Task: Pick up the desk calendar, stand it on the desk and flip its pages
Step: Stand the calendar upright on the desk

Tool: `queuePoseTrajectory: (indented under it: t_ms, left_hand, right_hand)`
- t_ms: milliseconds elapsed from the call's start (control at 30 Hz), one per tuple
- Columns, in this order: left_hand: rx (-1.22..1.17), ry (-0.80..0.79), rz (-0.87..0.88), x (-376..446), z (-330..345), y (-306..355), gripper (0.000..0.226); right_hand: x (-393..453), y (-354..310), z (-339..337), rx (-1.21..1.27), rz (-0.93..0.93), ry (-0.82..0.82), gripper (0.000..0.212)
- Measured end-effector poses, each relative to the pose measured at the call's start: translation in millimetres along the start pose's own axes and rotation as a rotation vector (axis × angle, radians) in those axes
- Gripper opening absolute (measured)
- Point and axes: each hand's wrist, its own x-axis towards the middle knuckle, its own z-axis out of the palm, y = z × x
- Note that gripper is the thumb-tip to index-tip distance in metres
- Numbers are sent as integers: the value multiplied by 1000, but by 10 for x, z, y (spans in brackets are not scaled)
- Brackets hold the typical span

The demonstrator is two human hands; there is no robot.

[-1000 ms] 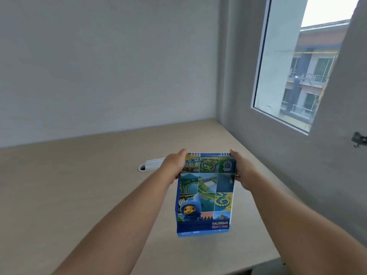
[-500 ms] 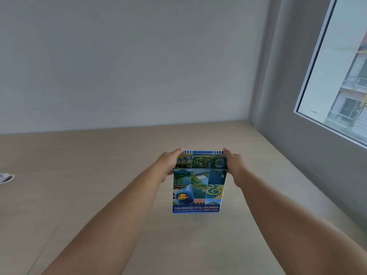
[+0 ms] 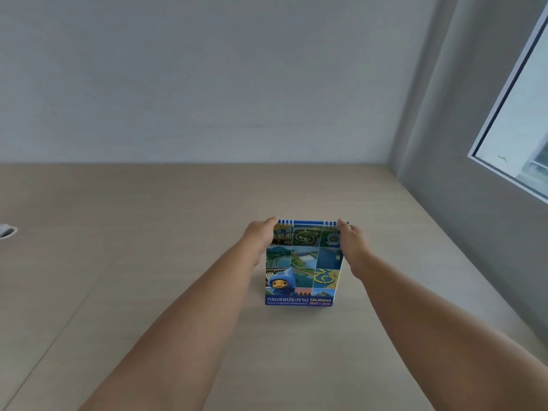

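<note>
Head view, calendar: the desk calendar (image 3: 304,262) is upright, cover facing us, bottom edge at or just above the bench (image 3: 148,262); contact I can't confirm.
Head view, grip: left hand (image 3: 260,236) and right hand (image 3: 351,243) each clamp a top corner beside the spiral binding (image 3: 308,223).
Handling: looks light, stiff card with thin pages; likely tips easily.
Hold: steady one top corner, lift pages near the spiral.
</note>
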Motion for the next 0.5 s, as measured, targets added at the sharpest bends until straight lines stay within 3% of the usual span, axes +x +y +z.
queuePoseTrajectory:
  t_ms: [200, 267, 367, 500]
  left_hand:
    - [61, -49, 58, 56, 51, -192, 75]
    - [-8, -77, 67, -42, 61, -220, 58]
    - [24, -122, 68, -79, 122, -437, 37]
    - [131, -49, 184, 19, 245, -877, 46]
  right_hand:
    - [60, 89, 53, -40, -32, -58, 26]
    - [95, 188, 16, -76, -32, -99, 20]
    - [164, 403, -35, -150, -2, -134, 41]
    - [106, 695, -61, -237, -39, -59, 63]
